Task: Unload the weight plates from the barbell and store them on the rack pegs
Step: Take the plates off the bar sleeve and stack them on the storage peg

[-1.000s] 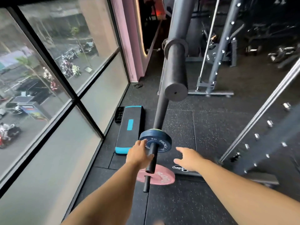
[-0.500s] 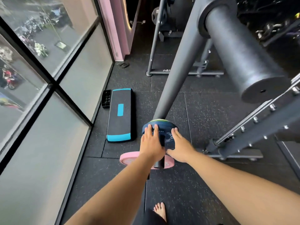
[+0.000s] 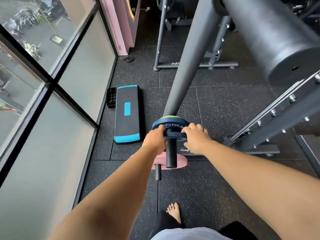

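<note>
Both hands are on the blue plate [image 3: 173,125], which sits on the black storage peg [image 3: 170,151] low on the rack upright [image 3: 187,58]. The left hand [image 3: 154,141] has its fingers curled onto the plate's left rim. The right hand [image 3: 195,137] is hooked over the upper right rim. Both are grasping the plate and neither hand is free.

A second ago the right hand was reaching in clear of the plate, while the left hand had only its fingertips on the plate. Half a second ago both palms lay flat on the plate's face. Now the fingers have shifted out to the rim. The plate itself has not visibly moved along the peg.

It sits pressed up to a green-edged plate [image 3: 170,116] behind it, with a good length of bare peg pointing back at the person. A pink plate [image 3: 181,162] hangs on the lower peg [image 3: 158,172] just beneath.

The barbell sleeve [image 3: 277,37] overhead shows no plates on the part in view, though its inner end is cut off. The blue plate looks stored — probably a final seat or adjust, with release to come. A pull back off the peg can't be ruled out.

A blue-and-black step platform [image 3: 127,116] lies on the rubber floor [image 3: 216,104] to the left, well apart.
</note>
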